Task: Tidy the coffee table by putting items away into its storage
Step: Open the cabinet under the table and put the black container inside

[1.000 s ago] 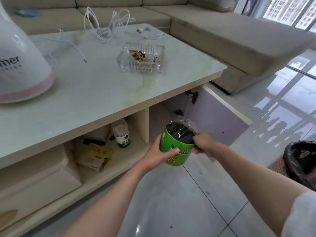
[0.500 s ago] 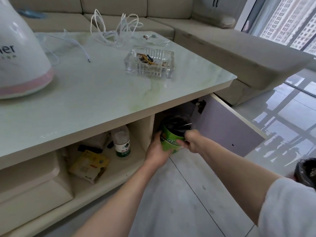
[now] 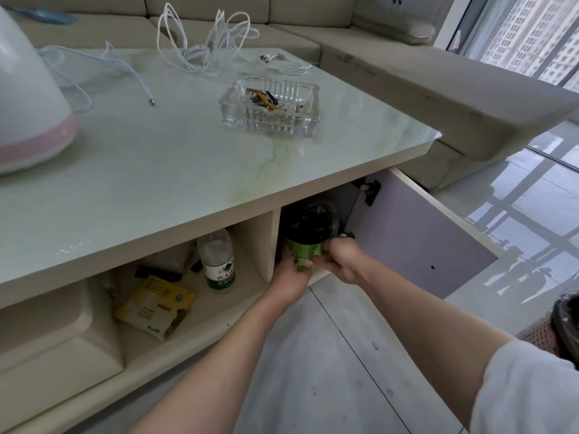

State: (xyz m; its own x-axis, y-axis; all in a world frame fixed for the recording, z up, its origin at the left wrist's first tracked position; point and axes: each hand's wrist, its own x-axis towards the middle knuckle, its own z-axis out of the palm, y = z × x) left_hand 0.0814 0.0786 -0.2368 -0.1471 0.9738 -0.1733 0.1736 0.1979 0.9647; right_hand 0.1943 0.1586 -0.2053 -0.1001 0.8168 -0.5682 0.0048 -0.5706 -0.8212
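So the green tub (image 3: 303, 252) is sitting upright between both hands right at the mouth of the open cabinet compartment (image 3: 316, 202) on the right end of the coffee table (image 3: 188, 164), its long axis vertical and its top already tucked under the tabletop edge. The left hand (image 3: 289, 277) wraps it from the lower left side, fingers curled round the body, and the right hand (image 3: 340, 260) grasps it from the right, so neither is really nearer, it's a proper two-handed hold. The space it needs to go into lies straight ahead of the hands, away from the person, into the dark of the cupboard. The tub itself is bright green with printed label stuff I can't read, and the top has dark contents under a crinkly clear plastic cover. The cabinet door (image 3: 432, 242) is swung wide open to the right, well clear of it. One bay over to the left there's a water bottle (image 3: 218, 264) and a yellow packet (image 3: 155, 306) on the open shelf, and up top a glass ashtray (image 3: 269, 104) and some white cables (image 3: 203, 42).
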